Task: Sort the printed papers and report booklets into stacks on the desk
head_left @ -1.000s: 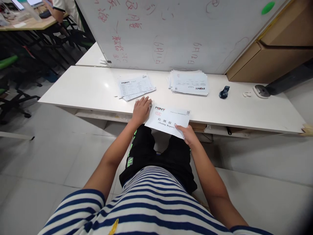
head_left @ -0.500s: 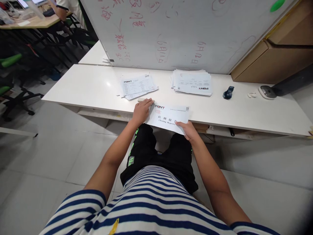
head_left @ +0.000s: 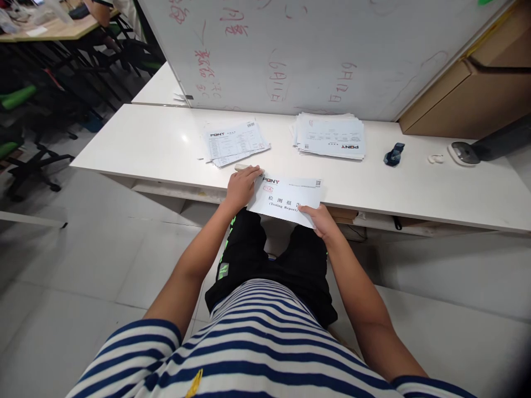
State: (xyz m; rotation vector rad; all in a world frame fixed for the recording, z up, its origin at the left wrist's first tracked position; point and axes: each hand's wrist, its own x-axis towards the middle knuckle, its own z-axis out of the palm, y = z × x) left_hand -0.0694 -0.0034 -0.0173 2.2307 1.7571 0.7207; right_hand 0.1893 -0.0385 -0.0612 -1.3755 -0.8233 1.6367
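A white printed report [head_left: 286,198] with a red stamp and a "PONY" heading lies half over the near edge of the white table [head_left: 145,149]. My right hand [head_left: 317,218] pinches its lower right corner. My left hand [head_left: 241,185] rests on its left edge, fingers curled over a small pale object [head_left: 241,166] lying on the table; what that object is I cannot make out. Beyond my left hand lies a fanned stack of printed sheets [head_left: 234,142]. A second, thicker stack of sheets [head_left: 331,136] lies farther right.
A whiteboard [head_left: 290,50] with red writing leans behind the table. A small dark blue stapler [head_left: 393,154], a white clip [head_left: 433,158] and a grey round device [head_left: 461,152] sit at the right. A cardboard box [head_left: 464,94] stands at the back right. Office chairs and another person's desk stand at the far left.
The view has shifted slightly. My left hand has slid a little onto the report's left edge and its fingers curl more. The report and my right hand have barely moved.
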